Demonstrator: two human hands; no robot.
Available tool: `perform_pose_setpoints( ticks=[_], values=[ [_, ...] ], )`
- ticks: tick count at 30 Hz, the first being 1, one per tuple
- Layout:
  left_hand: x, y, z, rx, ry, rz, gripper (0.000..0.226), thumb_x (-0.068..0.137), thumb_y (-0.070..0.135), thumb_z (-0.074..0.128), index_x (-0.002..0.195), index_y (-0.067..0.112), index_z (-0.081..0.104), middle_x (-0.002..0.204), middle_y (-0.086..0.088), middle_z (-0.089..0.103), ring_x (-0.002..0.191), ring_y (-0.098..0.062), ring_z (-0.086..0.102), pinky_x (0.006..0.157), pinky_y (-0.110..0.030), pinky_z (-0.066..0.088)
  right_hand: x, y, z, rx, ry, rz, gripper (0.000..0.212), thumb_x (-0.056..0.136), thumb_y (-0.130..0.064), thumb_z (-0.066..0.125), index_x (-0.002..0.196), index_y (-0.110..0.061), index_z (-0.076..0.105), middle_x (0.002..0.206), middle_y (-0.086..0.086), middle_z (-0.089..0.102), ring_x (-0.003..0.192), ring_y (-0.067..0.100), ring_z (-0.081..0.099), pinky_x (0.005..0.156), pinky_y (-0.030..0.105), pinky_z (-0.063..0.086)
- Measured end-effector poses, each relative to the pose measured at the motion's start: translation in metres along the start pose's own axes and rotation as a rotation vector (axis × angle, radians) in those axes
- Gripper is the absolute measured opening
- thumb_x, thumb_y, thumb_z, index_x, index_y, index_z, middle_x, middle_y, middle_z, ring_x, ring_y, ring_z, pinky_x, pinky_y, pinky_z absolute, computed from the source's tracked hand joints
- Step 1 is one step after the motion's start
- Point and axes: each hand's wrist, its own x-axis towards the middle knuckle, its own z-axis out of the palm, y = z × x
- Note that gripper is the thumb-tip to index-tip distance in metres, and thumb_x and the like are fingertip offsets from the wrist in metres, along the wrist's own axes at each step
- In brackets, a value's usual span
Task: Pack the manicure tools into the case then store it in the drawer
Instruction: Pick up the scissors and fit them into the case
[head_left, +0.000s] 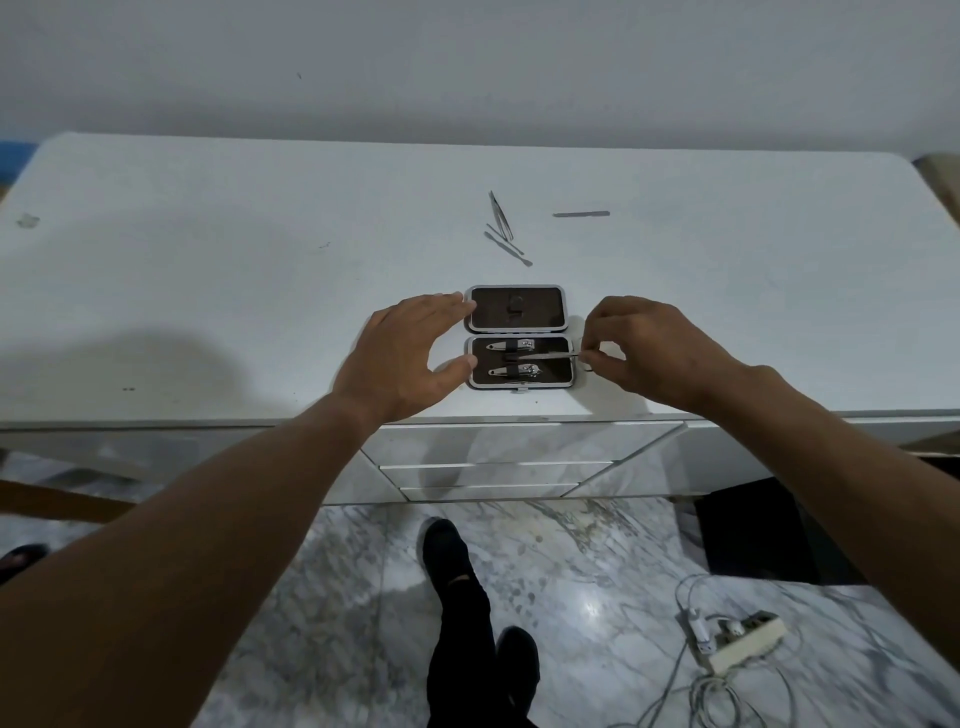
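Note:
A small manicure case (520, 384) lies opened flat near the front edge of the white table (208, 291). Its near half holds two nail clippers (511, 345) under elastic loops. My right hand (649, 353) pinches small scissors (550, 355) by the handle end, their blades lying across the middle of that half. My left hand (405, 358) rests against the case's left side, fingers spread, thumb touching the near half. Farther back lie tweezers (500, 215), a thin cuticle pusher (509, 249) and a nail file (581, 213).
Closed drawers (493, 467) sit in the table's front just below the case. On the marble floor lie a power strip with cables (737, 644) and a dark box (753, 535). My feet (457, 571) stand in front of the drawers.

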Motion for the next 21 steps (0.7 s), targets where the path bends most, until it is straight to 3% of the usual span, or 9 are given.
perform_pose_setpoints(
  ticks=[8, 21],
  values=[
    [0.000, 0.001, -0.001, -0.005, 0.002, -0.001, 0.060, 0.086, 0.050, 0.055, 0.142, 0.030, 0.045, 0.147, 0.008, 0.046, 0.136, -0.012, 0.038, 0.109, -0.034, 0.028, 0.005, -0.006, 0.007, 0.027, 0.002, 0.010, 0.013, 0.086, -0.024, 0.065, 0.086, -0.014, 0.073, 0.100, 0.003, 0.066, 0.091, 0.027, 0.060, 0.073, 0.043, 0.053],
    [0.000, 0.001, -0.001, 0.005, -0.003, 0.006, 0.062, 0.087, 0.052, 0.053, 0.143, 0.030, 0.044, 0.148, 0.009, 0.045, 0.137, -0.010, 0.035, 0.109, -0.031, 0.024, 0.015, -0.015, 0.017, 0.034, 0.003, 0.010, 0.012, 0.084, -0.021, 0.068, 0.086, -0.013, 0.076, 0.094, 0.007, 0.061, 0.089, 0.028, 0.057, 0.073, 0.035, 0.048]
  ],
)
